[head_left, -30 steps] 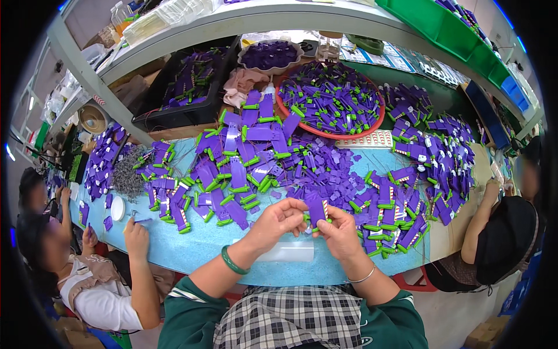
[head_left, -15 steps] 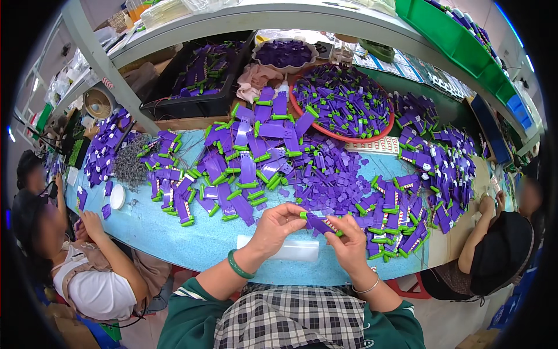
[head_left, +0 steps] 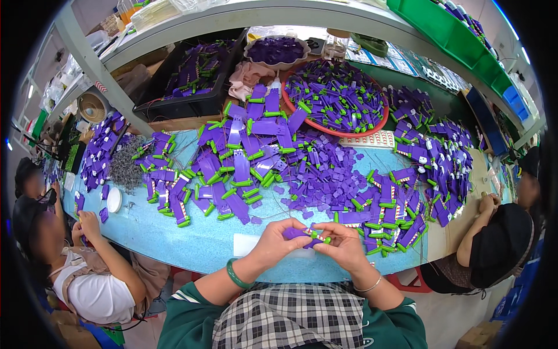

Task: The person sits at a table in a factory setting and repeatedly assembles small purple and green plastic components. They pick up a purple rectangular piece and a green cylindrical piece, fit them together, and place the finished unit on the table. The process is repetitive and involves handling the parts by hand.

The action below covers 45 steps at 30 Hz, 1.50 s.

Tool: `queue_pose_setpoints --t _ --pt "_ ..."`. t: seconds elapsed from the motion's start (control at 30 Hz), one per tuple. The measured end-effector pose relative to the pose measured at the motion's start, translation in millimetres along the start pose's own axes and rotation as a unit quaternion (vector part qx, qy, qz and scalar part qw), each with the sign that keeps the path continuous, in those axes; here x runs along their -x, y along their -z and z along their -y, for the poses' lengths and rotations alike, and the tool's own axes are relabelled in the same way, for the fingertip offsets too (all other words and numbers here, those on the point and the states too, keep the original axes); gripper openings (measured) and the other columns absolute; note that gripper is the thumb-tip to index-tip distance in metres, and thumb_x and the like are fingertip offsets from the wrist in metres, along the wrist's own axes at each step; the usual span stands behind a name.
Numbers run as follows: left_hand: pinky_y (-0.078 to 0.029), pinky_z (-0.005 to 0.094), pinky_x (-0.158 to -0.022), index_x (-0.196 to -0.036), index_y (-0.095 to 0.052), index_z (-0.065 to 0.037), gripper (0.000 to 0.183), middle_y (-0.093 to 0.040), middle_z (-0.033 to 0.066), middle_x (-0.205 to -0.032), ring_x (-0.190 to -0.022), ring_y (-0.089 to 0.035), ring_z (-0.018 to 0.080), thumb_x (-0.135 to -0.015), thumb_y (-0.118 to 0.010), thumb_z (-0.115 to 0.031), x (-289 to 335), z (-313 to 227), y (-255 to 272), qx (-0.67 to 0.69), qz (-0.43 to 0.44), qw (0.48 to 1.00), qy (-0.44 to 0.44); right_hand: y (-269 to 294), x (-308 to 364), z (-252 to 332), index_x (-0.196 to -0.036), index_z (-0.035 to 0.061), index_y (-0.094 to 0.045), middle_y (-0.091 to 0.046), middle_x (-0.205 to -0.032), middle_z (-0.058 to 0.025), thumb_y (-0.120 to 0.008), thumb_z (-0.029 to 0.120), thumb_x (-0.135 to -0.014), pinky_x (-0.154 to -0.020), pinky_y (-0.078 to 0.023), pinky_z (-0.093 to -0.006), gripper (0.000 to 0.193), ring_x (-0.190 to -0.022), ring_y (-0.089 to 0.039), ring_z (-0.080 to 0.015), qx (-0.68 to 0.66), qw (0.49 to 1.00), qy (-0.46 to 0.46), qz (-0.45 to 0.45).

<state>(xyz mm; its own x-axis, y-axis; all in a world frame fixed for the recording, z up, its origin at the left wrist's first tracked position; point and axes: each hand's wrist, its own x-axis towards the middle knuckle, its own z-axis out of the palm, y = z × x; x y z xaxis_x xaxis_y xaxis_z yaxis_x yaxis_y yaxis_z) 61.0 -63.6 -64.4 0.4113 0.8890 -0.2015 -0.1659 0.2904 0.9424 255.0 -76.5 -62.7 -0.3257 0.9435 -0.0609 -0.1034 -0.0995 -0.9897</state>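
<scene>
A person's left hand [head_left: 276, 240] and right hand [head_left: 344, 249] together pinched a purple-and-green plastic part [head_left: 295, 233] above the near edge of the blue bench [head_left: 180, 244]. Piles of similar parts [head_left: 241, 166] spread beyond it, toward a heaped red basket [head_left: 339, 133] near the far edge.

Open blue tabletop [head_left: 195, 247] leftward, purple pieces [head_left: 325, 180] ahead

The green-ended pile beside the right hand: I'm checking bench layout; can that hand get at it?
Probably yes: the green-ended pile lies just beyond the right hand, with nothing visibly between them, though that hand is busy holding a purple piece.
</scene>
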Motion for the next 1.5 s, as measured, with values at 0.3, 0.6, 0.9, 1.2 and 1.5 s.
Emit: queue_pose_setpoints --t 0.3,0.6,0.9,1.2,1.5 --pt "-0.046 0.0278 -0.072 -0.084 -0.063 -0.002 0.015 -0.058 0.0038 -0.088 -0.08 -0.058 0.0162 -0.074 -0.074 -0.006 10 -34 0 -0.243 0.049 0.951 -0.188 19 -18 18 -0.11 0.001 -0.061 -0.065 -0.096 -0.0088 -0.074 0.001 -0.07 -0.061 -0.05 -0.0283 0.042 -0.073 -0.063 -0.0144 0.103 0.975 0.143 0.132" --pt "-0.045 0.029 -0.064 -0.084 -0.059 -0.003 0.008 -0.059 0.0055 -0.076 -0.068 -0.057 0.0165 -0.081 -0.065 -0.008 32 -83 50 -0.31 -0.069 0.941 -0.114 28 -55 22 -0.074 0.0065 -0.063 -0.059 -0.071 -0.006 -0.067 0.009 -0.073 -0.058 -0.049 -0.0364 0.006 -0.068 -0.059 -0.0236 0.566 0.791 0.232 -0.029" --pt "-0.048 0.0336 -0.072 -0.109 -0.045 -0.004 0.014 -0.056 0.0083 -0.082 -0.076 -0.057 0.0181 -0.098 -0.044 -0.013 28 -74 55 0.022 -0.256 0.9 -0.353 3 -65 -2 -0.08 0.0079 -0.062 -0.055 -0.073 -0.0059 -0.068 0.012 -0.071 -0.059 -0.049 -0.0364 0.012 -0.073 -0.058 -0.023 0.602 0.769 0.215 0.007" --pt "-0.05 0.0281 -0.068 -0.104 -0.051 -0.001 0.017 -0.061 0.0078 -0.084 -0.072 -0.059 0.0137 -0.098 -0.044 -0.015 9 -16 26 -0.114 -0.138 0.979 -0.1 4 -36 18 -0.088 0.0006 -0.062 -0.064 -0.079 -0.0032 -0.064 0.002 -0.083 -0.059 -0.048 -0.0216 0.005 -0.07 -0.06 -0.0084 0.024 0.996 -0.086 0.015" --pt "-0.043 0.0346 -0.057 -0.093 -0.051 -0.002 0.009 -0.056 0.0108 -0.072 -0.061 -0.056 0.0236 -0.088 -0.053 -0.009 9 -3 -6 -0.32 0.009 0.936 -0.145 -9 -16 13 -0.082 0.001 -0.062 -0.057 -0.093 -0.0048 -0.07 0.003 -0.078 -0.054 -0.042 -0.0205 0.009 -0.068 -0.051 -0.0069 0.168 0.981 0.089 -0.036"
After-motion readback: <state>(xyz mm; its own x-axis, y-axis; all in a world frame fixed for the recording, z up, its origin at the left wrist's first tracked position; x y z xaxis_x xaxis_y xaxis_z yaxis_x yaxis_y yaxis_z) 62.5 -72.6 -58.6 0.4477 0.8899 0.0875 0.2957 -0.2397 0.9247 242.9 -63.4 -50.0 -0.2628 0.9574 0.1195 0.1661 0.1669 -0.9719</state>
